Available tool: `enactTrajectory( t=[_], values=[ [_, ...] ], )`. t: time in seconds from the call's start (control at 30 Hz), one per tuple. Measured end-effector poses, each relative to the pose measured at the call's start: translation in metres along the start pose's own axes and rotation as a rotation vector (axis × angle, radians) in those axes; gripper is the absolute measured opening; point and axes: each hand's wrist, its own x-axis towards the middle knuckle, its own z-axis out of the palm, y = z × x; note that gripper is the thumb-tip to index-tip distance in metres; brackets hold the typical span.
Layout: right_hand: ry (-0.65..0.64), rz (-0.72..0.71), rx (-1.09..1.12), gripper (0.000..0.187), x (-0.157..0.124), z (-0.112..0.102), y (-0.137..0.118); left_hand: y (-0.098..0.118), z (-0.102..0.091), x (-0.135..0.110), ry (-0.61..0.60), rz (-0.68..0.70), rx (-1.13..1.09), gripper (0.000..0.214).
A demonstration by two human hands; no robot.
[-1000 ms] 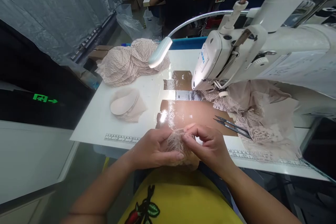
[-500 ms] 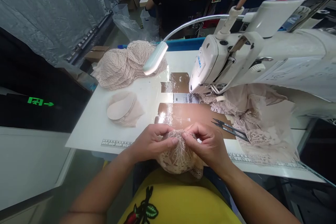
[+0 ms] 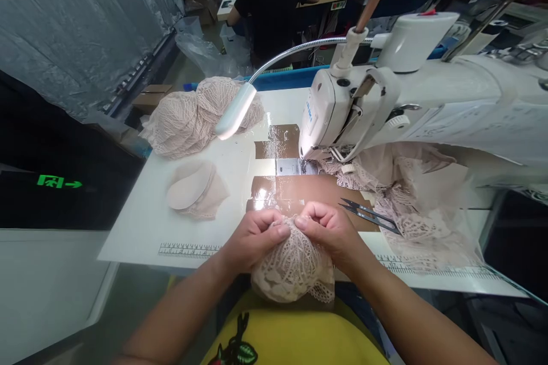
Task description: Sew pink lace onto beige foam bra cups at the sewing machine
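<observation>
Both hands have drawn back toward the body, and the lace cup (image 3: 291,271) now bulges below them over the bench (image 3: 141,228) edge. Left hand (image 3: 257,236) and right hand (image 3: 327,231) pinch its top rim, fingers curled closed, thumbs almost meeting. An even pinch keeping the layers, seemingly two, aligned looks wise; snips (image 3: 370,217) lie just beside the right hand

The lace cup (image 3: 293,265) pinched between my left grip (image 3: 252,239) and right grip (image 3: 327,228) is openwork cloth, matt and rough. Just right of my right grip, the snips (image 3: 370,215) are dark metal. Ahead of both grips, brown tape (image 3: 308,188) shines glossy on the smooth white surface (image 3: 141,222). Left of my left grip, the foam pads (image 3: 188,191) look matt and smooth.
</observation>
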Motion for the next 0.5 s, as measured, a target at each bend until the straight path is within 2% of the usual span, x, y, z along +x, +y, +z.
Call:
enactTrajectory(
  t=[0.07,0.17,0.27,0.33,0.37,0.4,0.43,0.5],
  values=[
    [-0.031,0.058,0.099,0.037,0.004,-0.006,0.001,0.002,-0.004,0.000,0.094,-0.057,-0.164,0.024],
    [0.036,0.058,0.100,0.035,0.005,-0.023,-0.005,0.026,-0.027,-0.004,0.366,0.026,-0.189,0.018],
    [0.087,0.008,-0.031,0.030,-0.001,-0.044,-0.016,0.063,-0.055,-0.008,0.725,0.250,-0.001,0.016],
    [0.116,-0.030,-0.188,0.025,-0.005,-0.054,-0.022,0.078,-0.064,-0.003,0.867,0.408,0.297,0.013],
    [0.123,-0.045,-0.288,0.023,-0.006,-0.057,-0.025,0.080,-0.063,0.004,0.871,0.469,0.493,0.011],
    [0.125,-0.059,-0.396,0.021,-0.006,-0.059,-0.027,0.077,-0.059,0.013,0.824,0.512,0.711,0.012],
    [0.122,-0.075,-0.505,0.020,-0.004,-0.060,-0.030,0.071,-0.053,0.025,0.733,0.536,0.940,0.016],
    [0.100,-0.123,-0.703,0.019,0.003,-0.061,-0.034,0.048,-0.034,0.053,0.464,0.527,1.364,0.021]
  ],
)
